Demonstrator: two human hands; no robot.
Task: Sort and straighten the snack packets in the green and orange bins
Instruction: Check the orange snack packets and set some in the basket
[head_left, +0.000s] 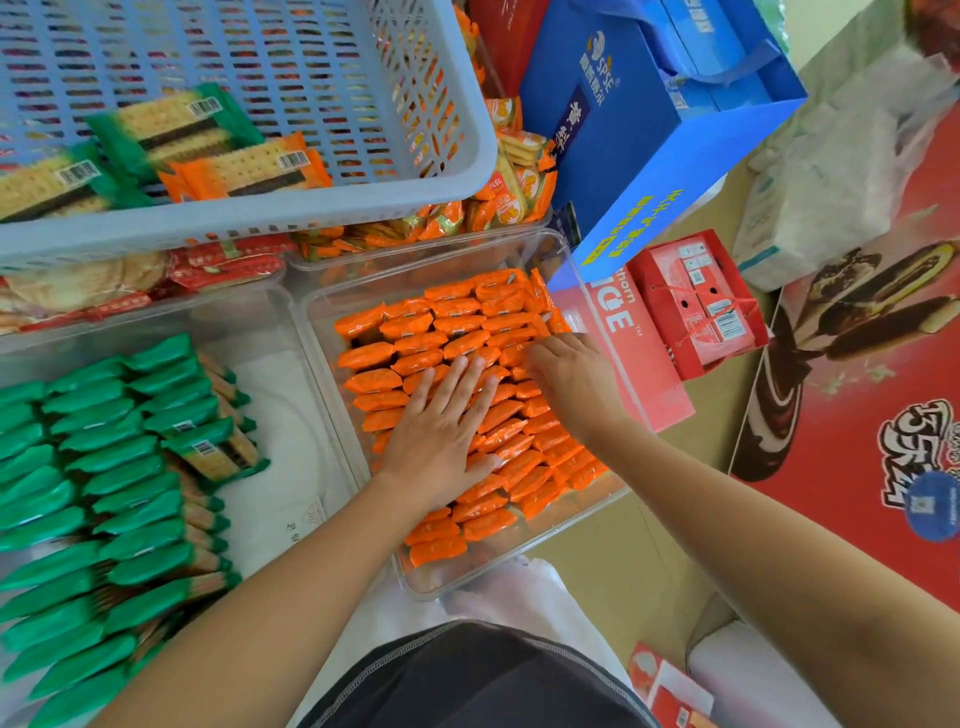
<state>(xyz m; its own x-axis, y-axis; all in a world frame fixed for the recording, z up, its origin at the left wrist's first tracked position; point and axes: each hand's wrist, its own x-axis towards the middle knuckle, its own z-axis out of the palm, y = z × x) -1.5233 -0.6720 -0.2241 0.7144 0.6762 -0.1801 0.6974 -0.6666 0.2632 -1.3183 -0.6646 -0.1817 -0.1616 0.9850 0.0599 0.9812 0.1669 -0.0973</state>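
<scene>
A clear bin (582, 512) in the middle holds several rows of orange snack packets (415, 343) standing on edge. My left hand (441, 436) lies flat on the orange packets with straight fingers, pressing them. My right hand (571, 379) rests on the packets at the bin's right side, fingers bent down among them; whether it holds one I cannot tell. A second clear bin (291, 415) at the left holds rows of green snack packets (104, 467), with one green packet (218, 452) lying askew beside the rows.
A grey lattice basket (311, 208) at the top holds loose green and orange cracker packets (244, 169). Behind it are bins of other snacks. A blue gift box (649, 130), red cartons (696, 306) and a large red box (857, 389) stand at the right.
</scene>
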